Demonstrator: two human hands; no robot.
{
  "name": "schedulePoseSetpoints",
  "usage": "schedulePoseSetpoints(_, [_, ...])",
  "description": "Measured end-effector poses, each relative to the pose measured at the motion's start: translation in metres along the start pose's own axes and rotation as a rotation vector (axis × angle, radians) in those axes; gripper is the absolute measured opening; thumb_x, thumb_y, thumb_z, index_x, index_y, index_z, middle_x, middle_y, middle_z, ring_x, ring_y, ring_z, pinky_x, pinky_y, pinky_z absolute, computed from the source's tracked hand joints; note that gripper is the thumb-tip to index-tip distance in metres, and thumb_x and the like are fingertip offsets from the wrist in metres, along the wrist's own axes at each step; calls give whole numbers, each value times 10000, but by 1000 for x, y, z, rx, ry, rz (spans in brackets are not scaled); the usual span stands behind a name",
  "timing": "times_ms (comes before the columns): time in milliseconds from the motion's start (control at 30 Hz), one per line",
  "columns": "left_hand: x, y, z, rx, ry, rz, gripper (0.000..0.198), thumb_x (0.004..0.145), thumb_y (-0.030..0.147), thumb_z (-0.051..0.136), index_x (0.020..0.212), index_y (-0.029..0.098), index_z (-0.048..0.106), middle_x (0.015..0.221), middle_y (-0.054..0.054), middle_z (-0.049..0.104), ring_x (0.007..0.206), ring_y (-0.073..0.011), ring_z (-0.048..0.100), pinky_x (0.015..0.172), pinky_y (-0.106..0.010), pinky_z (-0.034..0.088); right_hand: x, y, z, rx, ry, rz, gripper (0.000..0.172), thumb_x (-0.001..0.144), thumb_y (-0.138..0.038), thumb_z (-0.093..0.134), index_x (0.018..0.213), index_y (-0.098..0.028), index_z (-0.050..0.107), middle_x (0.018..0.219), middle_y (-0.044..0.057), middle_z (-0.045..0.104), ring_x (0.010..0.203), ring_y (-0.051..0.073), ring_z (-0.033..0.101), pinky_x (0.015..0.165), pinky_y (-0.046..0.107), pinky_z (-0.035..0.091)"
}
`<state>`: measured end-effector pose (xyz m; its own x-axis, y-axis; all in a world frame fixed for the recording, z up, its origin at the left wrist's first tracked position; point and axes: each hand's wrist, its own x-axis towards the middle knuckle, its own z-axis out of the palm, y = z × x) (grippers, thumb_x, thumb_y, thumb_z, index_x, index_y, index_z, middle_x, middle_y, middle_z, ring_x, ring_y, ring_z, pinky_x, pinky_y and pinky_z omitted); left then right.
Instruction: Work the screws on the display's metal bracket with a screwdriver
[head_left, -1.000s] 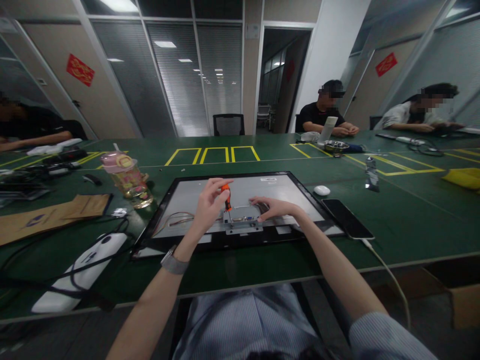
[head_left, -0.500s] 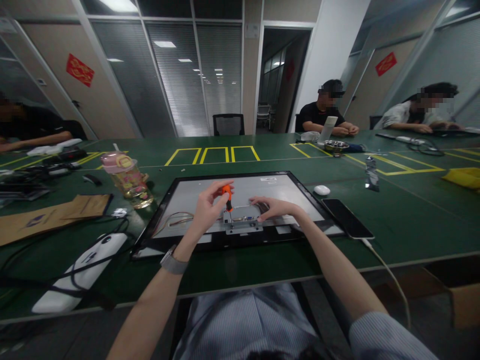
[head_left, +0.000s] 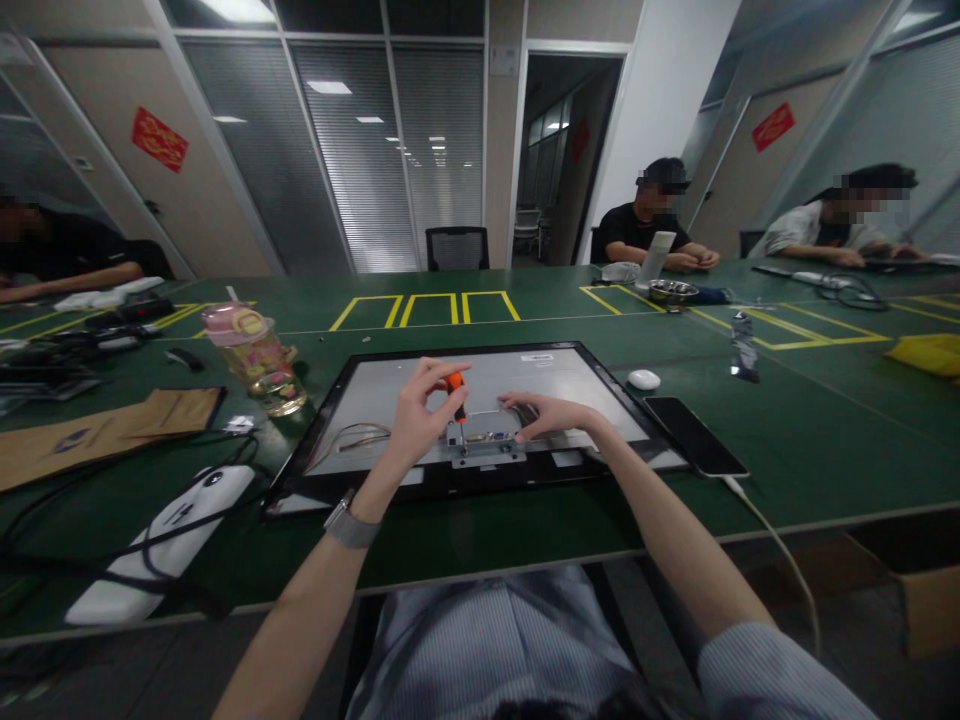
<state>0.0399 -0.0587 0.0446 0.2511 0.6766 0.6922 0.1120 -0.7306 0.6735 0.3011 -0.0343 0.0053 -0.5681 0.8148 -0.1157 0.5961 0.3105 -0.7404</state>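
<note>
My left hand [head_left: 424,412] is closed around the orange-and-black handle of a screwdriver [head_left: 457,382]. The screwdriver stands nearly upright, its tip down at the left end of a metal bracket [head_left: 491,452] with a row of connector ports. At the bracket's right end, my right hand [head_left: 551,415] grips with thumb and fingers; part of the fingers' contact is hidden. The bracket sits near the front edge of a flat display panel [head_left: 487,374] lying back side up, with a black frame. Thin wires [head_left: 352,436] run across the panel, left of the bracket.
Right of the panel lie a phone [head_left: 696,437] with a cable and a white earbud case [head_left: 643,380]. To the left are a drink bottle [head_left: 255,360], a white power bank [head_left: 161,545] wrapped in black cable, and a brown paper bag [head_left: 97,440]. People sit across the green table.
My left fingers have shifted slightly around the screwdriver handle, which now leans a little differently, more upright. My right hand stays in place.
</note>
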Motion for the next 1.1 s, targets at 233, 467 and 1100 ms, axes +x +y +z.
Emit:
schedulePoseSetpoints(233, [-2,0,2,-129,-62,-55,307,905,263,478,1181,225,606,984,-58,624,894,-154,612,820,-306,503,0,-1,0,3,2,-9,714,628,-521,765,1242,-229,549,1494,67,348,1365,299,310,1141,411,236])
schedulePoseSetpoints(467, [-2,-1,4,-17,-4,-18,279,841,287,581,1107,230,646,991,-50,558,893,-148,564,791,-278,502,1,2,0,-16,0,2,709,636,-514,760,1245,-224,539,1495,75,344,1350,301,336,1123,422,266])
schedulePoseSetpoints(1100, [-8,0,10,-140,-49,-76,291,908,304,471,1167,199,551,1002,-65,623,804,-152,643,766,-317,531,2,5,1,15,-5,-13,745,613,-551,761,1247,-228,540,1503,77,329,1367,284,312,1141,394,229])
